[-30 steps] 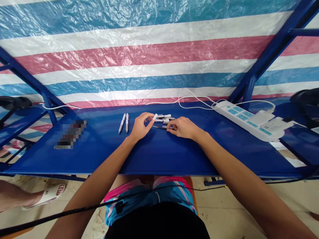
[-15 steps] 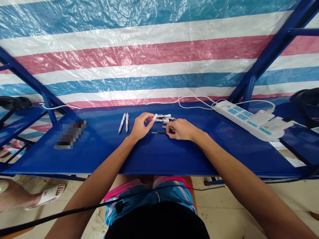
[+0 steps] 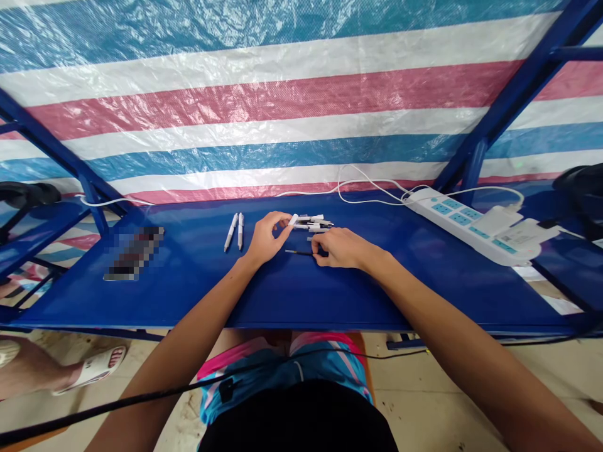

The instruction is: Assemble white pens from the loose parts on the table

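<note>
My left hand (image 3: 272, 236) pinches a short white pen barrel (image 3: 293, 220) between thumb and fingertips, tilted up. My right hand (image 3: 333, 247) is closed on a thin dark pen refill (image 3: 301, 253), whose pale end points left, just above or on the blue table; its other end is hidden by the fingers. Behind my hands lies a small heap of white and clear pen parts (image 3: 313, 220), partly covered by my right hand. Left of my left hand, two white pens (image 3: 230, 233) lie side by side.
A white power strip (image 3: 471, 226) with plugged-in adapters and white cables stands at the table's right. A blurred-out dark object (image 3: 135, 254) lies on the left of the blue table (image 3: 188, 301). Blue frame posts (image 3: 499, 107) and a striped plastic sheet (image 3: 282, 100) rise behind. Someone's sandaled foot (image 3: 101, 369) shows lower left.
My right hand has shifted very slightly left and down, the refill tilting a little with it. My left hand stays in place with the barrel.
</note>
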The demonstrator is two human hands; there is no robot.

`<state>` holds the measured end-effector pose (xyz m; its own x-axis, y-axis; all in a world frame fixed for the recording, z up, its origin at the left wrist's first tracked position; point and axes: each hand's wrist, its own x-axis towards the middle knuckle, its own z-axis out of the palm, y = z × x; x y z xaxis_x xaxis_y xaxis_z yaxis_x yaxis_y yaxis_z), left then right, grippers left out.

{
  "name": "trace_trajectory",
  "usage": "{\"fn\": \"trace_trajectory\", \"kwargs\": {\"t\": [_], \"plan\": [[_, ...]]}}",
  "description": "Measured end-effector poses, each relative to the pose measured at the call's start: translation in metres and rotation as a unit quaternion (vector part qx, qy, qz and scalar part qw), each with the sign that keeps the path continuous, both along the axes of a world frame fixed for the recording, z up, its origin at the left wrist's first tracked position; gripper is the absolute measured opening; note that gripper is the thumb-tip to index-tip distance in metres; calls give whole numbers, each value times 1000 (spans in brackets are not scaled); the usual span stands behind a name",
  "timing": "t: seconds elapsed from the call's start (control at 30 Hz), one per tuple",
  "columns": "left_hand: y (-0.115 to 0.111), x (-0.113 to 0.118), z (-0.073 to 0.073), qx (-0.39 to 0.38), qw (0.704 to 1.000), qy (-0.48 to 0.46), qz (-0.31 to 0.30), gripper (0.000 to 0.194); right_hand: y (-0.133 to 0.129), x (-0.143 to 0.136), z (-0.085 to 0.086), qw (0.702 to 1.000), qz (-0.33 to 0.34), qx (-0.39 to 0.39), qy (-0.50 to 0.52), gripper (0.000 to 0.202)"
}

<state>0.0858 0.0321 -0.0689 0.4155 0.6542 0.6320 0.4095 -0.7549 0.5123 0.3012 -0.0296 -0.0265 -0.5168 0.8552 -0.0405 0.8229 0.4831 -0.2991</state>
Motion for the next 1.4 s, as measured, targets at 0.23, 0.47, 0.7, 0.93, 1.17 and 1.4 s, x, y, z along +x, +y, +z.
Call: {"fn": "trace_trajectory", "kwargs": {"t": [0.23, 0.47, 0.7, 0.93, 1.17, 1.4], "plan": [[0, -1, 1, -1, 1000, -3, 7, 12, -1, 2, 0, 1000, -8, 9, 16, 8], [1, -2, 1, 0, 1000, -4, 17, 15, 7, 19, -8, 986, -31, 48, 156, 2], [1, -1, -1, 20, 1000, 7, 12, 13, 9, 24, -11, 927, -68, 45, 367, 12], [-3, 1, 1, 33, 998, 46, -4, 14, 8, 20, -11, 892, -70, -10, 447, 24], [-6, 1, 2, 54, 996, 72, -19, 15, 13, 19, -17, 871, -62, -17, 487, 27], [-6, 1, 3, 56, 996, 70, -19, 16, 14, 19, -18, 851, -68, -21, 521, 24]]}}
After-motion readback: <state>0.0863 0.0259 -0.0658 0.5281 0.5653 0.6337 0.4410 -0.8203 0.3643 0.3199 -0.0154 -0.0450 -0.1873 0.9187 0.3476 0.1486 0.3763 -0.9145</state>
